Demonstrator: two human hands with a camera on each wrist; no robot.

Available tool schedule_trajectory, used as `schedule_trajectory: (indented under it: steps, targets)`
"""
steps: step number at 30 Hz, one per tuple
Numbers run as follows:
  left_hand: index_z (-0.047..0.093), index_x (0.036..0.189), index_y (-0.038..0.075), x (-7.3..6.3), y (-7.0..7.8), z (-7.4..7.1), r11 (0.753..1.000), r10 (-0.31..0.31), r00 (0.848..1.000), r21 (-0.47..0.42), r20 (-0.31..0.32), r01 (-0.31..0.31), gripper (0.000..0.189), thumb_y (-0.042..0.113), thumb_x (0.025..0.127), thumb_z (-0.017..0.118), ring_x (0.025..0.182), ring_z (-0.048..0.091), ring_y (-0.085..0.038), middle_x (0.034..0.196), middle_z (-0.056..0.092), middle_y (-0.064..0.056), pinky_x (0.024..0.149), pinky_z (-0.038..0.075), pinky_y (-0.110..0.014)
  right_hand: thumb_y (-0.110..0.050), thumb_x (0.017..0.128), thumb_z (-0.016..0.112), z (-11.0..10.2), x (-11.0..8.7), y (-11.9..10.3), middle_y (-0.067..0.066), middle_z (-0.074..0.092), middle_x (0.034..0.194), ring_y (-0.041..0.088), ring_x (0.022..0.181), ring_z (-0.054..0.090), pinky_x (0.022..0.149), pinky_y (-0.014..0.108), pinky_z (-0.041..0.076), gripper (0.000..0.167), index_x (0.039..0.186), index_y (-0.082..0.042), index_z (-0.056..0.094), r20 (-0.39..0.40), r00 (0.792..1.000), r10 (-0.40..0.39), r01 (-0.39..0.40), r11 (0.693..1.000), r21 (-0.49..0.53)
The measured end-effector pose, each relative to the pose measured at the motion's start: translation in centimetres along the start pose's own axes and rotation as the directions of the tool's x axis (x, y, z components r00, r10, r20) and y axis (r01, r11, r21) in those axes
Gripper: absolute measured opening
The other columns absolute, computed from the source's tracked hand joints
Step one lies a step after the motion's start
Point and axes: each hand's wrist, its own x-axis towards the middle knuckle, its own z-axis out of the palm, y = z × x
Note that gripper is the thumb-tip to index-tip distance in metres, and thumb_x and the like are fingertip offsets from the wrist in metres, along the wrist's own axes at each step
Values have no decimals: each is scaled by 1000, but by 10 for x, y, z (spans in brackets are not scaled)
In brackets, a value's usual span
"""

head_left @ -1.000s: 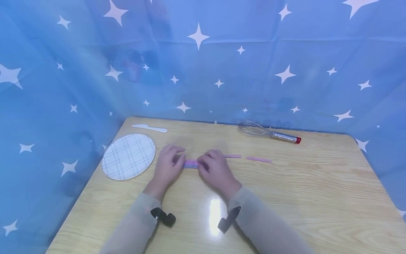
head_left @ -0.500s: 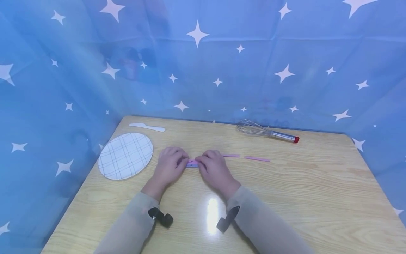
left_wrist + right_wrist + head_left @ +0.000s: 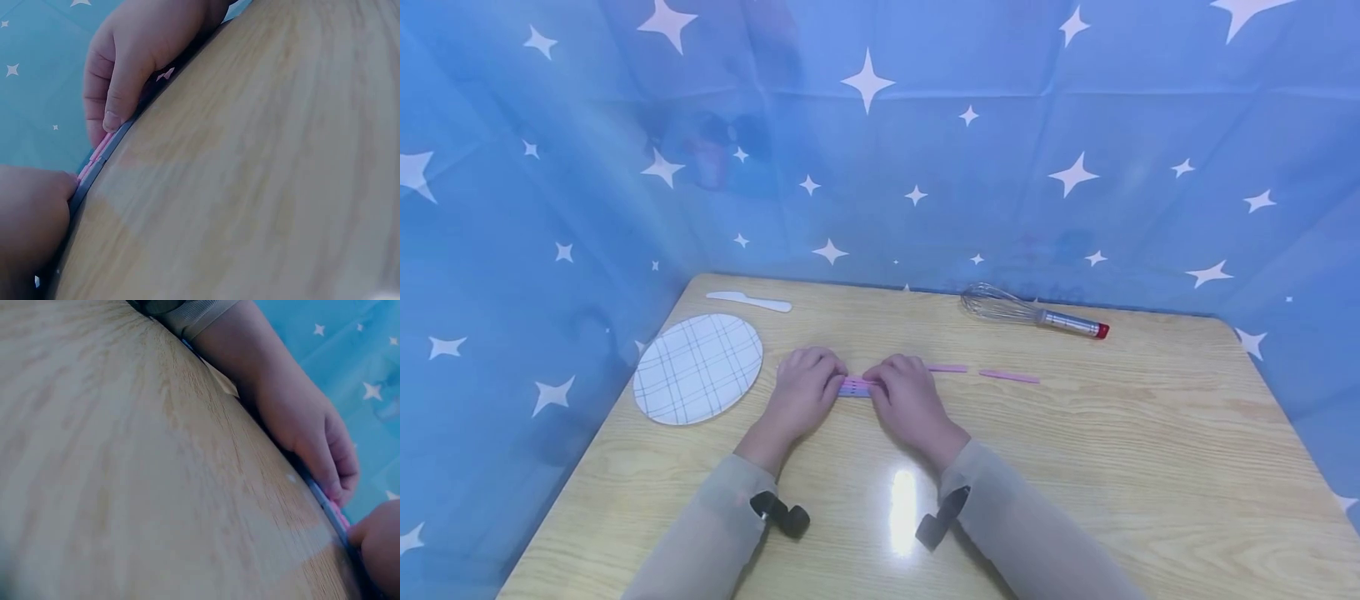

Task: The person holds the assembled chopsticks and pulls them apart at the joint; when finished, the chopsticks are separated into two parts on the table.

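Observation:
Between the hands lies a row of thin pink and bluish-purple sticks [image 3: 854, 387], side by side and flat on the table. My left hand [image 3: 801, 393] pinches their left ends, thumb in front and fingers behind. At the other ends my right hand [image 3: 910, 407] holds them with curled fingers and thumb. The left wrist view has the right thumb against a bluish stick [image 3: 112, 145], with pink just behind it. In the right wrist view, the left thumb touches the same row. Both hands hide the stick ends. Two more pink sticks, one a pink stick [image 3: 1009, 377] farther out, lie to the right.
A round white plate with a checked line pattern [image 3: 698, 371] is on the left of the wooden table [image 3: 1112, 467]. Behind it lies a white plastic knife [image 3: 749, 301]. A wire whisk [image 3: 1033, 312] with a red-tipped handle rests near the back edge, before a starry blue curtain [image 3: 895, 150].
My left hand has come slightly right and its fingers, earlier apart from the thumb, have closed on the sticks' ends. The right hand stays nearly in place. The head view has shifted slightly.

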Motion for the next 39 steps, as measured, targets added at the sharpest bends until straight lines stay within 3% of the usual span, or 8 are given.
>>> schedule_trajectory:
  steps: [12, 25, 31, 34, 39]
  targets:
    - [66, 110, 21, 1, -2, 2, 999, -7, 998, -47, 54, 10, 6, 25, 107, 64, 130, 47, -29, 132, 62, 0, 116, 28, -57, -21, 104, 69, -1, -1, 1, -2, 67, 113, 24, 113, 55, 104, 44, 41, 14, 115, -15, 77, -21, 1000, 14, -13, 999, 47]
    - [68, 108, 19, 0, 0, 3, 995, 1, 1000, -98, -19, -3, 7, 24, 107, 63, 122, 54, -26, 120, 67, 1, 111, 36, -54, -16, 104, 68, 2, -5, 4, -4, 70, 109, 22, 109, 57, 101, 42, 45, 16, 118, -15, 76, -98, 994, 52, -35, 986, 164]
    - [69, 118, 12, 0, 2, 1, 986, -46, 993, -161, -106, 29, 20, 26, 105, 67, 116, 60, -28, 120, 70, -5, 110, 42, -53, -19, 106, 67, 2, -6, 3, -2, 67, 110, 21, 108, 54, 97, 41, 47, 14, 117, -15, 74, -137, 988, 72, -41, 976, 212]
    - [69, 120, 11, 0, 1, 1, 985, -61, 988, -170, -141, 37, 23, 28, 104, 68, 116, 62, -28, 121, 71, -7, 108, 44, -51, -16, 106, 66, 1, -7, 2, -1, 66, 110, 21, 109, 53, 97, 40, 47, 12, 116, -13, 73, -163, 985, 63, -22, 970, 242]
    - [72, 114, 13, 1, -1, 1, 988, -33, 985, -156, -171, 6, 20, 31, 104, 70, 112, 62, -24, 114, 72, -2, 108, 45, -48, -11, 105, 66, -1, -7, 3, 0, 65, 109, 22, 109, 50, 96, 40, 45, 13, 116, -11, 73, -204, 979, 25, 29, 966, 257]
